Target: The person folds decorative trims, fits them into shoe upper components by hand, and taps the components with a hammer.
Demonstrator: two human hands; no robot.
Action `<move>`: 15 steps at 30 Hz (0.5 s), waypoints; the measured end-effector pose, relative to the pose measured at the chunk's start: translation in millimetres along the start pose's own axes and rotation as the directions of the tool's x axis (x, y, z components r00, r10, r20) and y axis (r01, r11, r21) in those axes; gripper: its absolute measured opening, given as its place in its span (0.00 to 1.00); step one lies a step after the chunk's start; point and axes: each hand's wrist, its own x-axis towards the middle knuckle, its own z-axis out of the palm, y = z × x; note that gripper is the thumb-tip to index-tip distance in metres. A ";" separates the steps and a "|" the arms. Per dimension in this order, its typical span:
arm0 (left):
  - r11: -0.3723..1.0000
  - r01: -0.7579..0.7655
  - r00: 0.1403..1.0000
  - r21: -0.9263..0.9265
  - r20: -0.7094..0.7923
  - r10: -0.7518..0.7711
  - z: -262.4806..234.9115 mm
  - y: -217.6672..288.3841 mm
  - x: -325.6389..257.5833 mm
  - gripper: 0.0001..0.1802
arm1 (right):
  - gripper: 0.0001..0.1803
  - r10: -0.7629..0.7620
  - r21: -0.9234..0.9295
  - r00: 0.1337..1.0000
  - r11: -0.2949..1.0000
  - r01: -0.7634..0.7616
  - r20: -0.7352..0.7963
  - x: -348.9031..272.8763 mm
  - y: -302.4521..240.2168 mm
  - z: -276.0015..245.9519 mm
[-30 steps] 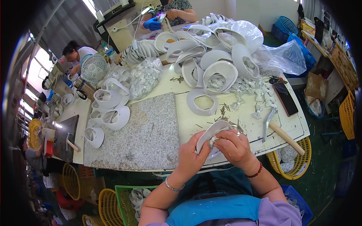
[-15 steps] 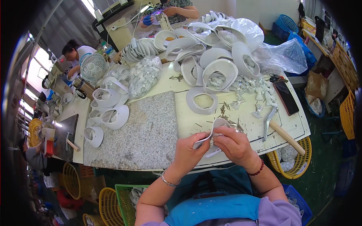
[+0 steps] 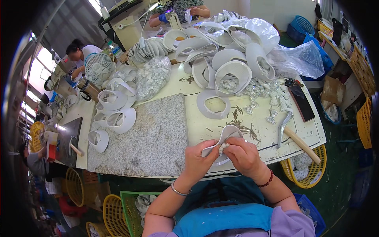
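Note:
Near the table's front edge, both hands hold a white shoe upper (image 3: 231, 131), an oval piece with a large opening. My left hand (image 3: 199, 160) grips its left edge, the thumb bent toward the middle. My right hand (image 3: 245, 158) pinches at a small sparkly white ornament (image 3: 224, 147) against the upper; the exact contact is partly hidden by the fingers. Another flat upper (image 3: 213, 104) lies beyond my hands. Thin brownish strips (image 3: 248, 130) are scattered just past the one I hold. Loose sparkly bow-like ornaments (image 3: 272, 116) lie farther right.
A heap of white uppers (image 3: 233, 77) fills the far middle, beside a clear bag of ornaments (image 3: 152, 81). A speckled stone slab (image 3: 146, 138) lies left with several uppers. At right are a curved silver tool (image 3: 283, 128), a wooden handle (image 3: 302, 145) and a phone (image 3: 301, 102).
My right fingers have shifted slightly, so the sparkly ornament now shows between my hands. The upper is still held in nearly the same place.

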 end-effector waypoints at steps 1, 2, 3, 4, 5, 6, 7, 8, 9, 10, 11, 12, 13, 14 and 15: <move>1.000 0.024 1.000 -0.019 0.020 -0.024 -0.4 -0.5 -0.4 0.09 | 0.12 0.028 0.071 1.000 0.997 -0.027 -0.014 0.6 -0.7 -0.8; 0.998 0.049 0.998 -0.038 0.041 -0.047 -0.8 -1.1 -0.8 0.09 | 0.12 0.056 0.143 0.998 0.988 -0.052 -0.025 1.1 -1.7 -1.7; 0.998 0.050 0.998 -0.038 0.040 -0.048 -1.0 -2.3 -1.3 0.09 | 0.12 0.057 0.143 0.998 0.988 -0.053 -0.024 2.1 -3.5 -2.4; 0.998 0.050 0.998 -0.036 0.038 -0.049 -1.2 -3.3 -1.6 0.09 | 0.11 0.063 0.162 0.998 0.985 -0.058 -0.027 4.0 -5.4 -3.0; 0.998 0.050 0.998 -0.034 0.035 -0.049 -1.6 -3.6 -1.9 0.10 | 0.11 0.070 0.179 0.997 0.982 -0.063 -0.029 5.1 -6.5 -3.1; 0.998 0.050 0.998 -0.033 0.032 -0.049 -2.2 -2.9 -2.2 0.10 | 0.11 0.068 0.181 0.997 0.981 -0.061 -0.029 4.5 -6.4 -2.2; 0.997 0.068 0.997 -0.033 0.041 -0.067 -2.3 -2.1 -2.2 0.10 | 0.11 0.085 0.207 0.996 0.976 -0.075 -0.037 2.5 -5.6 -1.1; 0.996 0.087 0.995 -0.032 0.049 -0.086 -2.3 -1.2 -2.2 0.11 | 0.11 0.102 0.232 0.994 0.969 -0.089 -0.044 1.4 -5.1 -0.5; 0.996 0.087 0.995 -0.032 0.048 -0.085 -2.3 -0.2 -1.8 0.11 | 0.11 0.101 0.232 0.994 0.969 -0.088 -0.044 1.6 -4.8 -0.5; 0.995 0.097 0.994 -0.022 0.055 -0.096 -2.7 1.1 -1.3 0.11 | 0.11 0.098 0.232 0.994 0.969 -0.082 -0.058 1.9 -4.8 -0.2; 0.994 0.107 0.993 -0.012 0.061 -0.106 -3.0 1.8 -1.0 0.11 | 0.11 0.095 0.231 0.993 0.970 -0.076 -0.072 2.1 -4.7 0.0; 0.994 0.107 0.993 -0.012 0.060 -0.106 -3.5 2.0 -1.0 0.11 | 0.11 0.095 0.232 0.993 0.970 -0.075 -0.072 2.4 -4.1 0.1; 0.993 0.116 0.991 -0.019 0.070 -0.115 -4.3 2.3 -0.7 0.12 | 0.11 0.080 0.231 0.994 0.971 -0.062 -0.069 3.1 -3.2 0.1; 0.992 0.126 0.989 -0.027 0.080 -0.123 -4.9 2.5 -0.4 0.12 | 0.11 0.066 0.230 0.996 0.972 -0.049 -0.065 3.4 -2.4 -0.1; 0.992 0.125 0.989 -0.026 0.079 -0.123 -5.3 1.6 -0.6 0.12 | 0.11 0.065 0.231 0.996 0.972 -0.049 -0.066 3.4 -1.7 -0.8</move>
